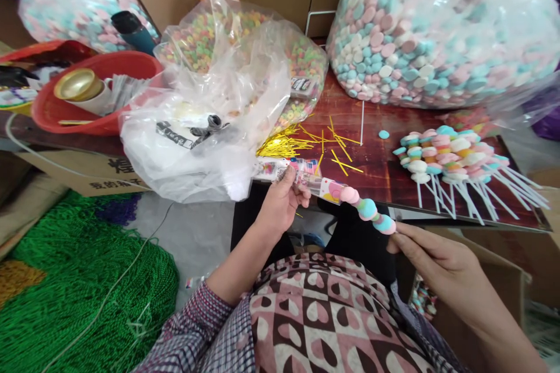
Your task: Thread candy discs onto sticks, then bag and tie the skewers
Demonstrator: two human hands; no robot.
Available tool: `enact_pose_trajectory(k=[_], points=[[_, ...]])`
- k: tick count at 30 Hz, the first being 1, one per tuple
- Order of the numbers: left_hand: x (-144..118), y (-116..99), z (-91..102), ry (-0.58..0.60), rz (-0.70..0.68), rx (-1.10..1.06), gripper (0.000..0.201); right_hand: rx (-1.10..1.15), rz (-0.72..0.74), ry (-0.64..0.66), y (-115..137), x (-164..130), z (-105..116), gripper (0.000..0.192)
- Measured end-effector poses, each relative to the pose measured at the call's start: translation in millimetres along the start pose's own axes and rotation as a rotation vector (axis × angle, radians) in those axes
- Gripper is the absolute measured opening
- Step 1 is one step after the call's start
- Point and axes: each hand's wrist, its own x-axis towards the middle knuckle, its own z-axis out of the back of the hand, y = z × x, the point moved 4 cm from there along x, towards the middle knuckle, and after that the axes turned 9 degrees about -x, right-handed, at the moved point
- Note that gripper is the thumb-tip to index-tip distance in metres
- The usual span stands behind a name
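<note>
My left hand [285, 201] is closed around a clear printed candy wrapper [329, 189], whose mouth points right. At that mouth sits the tip of a marshmallow skewer [367, 210], a row of pink and blue pieces with small coloured rings between them. My right hand [431, 256] pinches the skewer's lower end; its stick is mostly hidden by the fingers. Just beyond the left hand, more printed wrappers [268, 168] lie at the table edge beside a bundle of gold twist ties [282, 145]. Several loose ties [343, 160] are scattered to the right.
Finished-looking skewers with white sticks [455, 157] are piled at the right. A big bag of marshmallows [394, 41] stands behind, and a bag of coloured rings [236, 29] at centre. A red basket [144, 64] is at left, green cords [87, 280] below. One blue marshmallow [384, 134] lies alone.
</note>
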Motion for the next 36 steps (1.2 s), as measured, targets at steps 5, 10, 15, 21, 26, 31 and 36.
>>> enact_pose_trajectory(k=[5,10,15,21,26,31,36], points=[[-1,-1,0.3,-0.026,-0.074,0.093,0.046,-0.036,-0.080,-0.030,-2,-3,1,0.031],[-7,-1,-3.3,-0.022,-0.156,0.228,0.048,-0.022,-0.115,-0.145,4,-4,0,0.032],[-7,-2,-1.6,-0.014,-0.191,0.288,0.046,0.049,-0.099,-0.148,2,-7,-8,0.024],[-5,0,2.6,0.002,-0.189,0.326,0.046,0.171,-0.229,-0.232,-3,-12,-14,0.020],[-3,1,4.6,0.006,-0.203,0.342,0.046,0.218,-0.275,-0.192,-9,-12,-21,0.024],[-3,3,6.1,0.032,-0.213,0.377,0.046,0.149,-0.256,-0.061,-15,-11,-22,0.031],[-2,3,7.2,0.023,-0.232,0.403,0.046,0.194,-0.165,0.036,-10,-6,-27,0.028]])
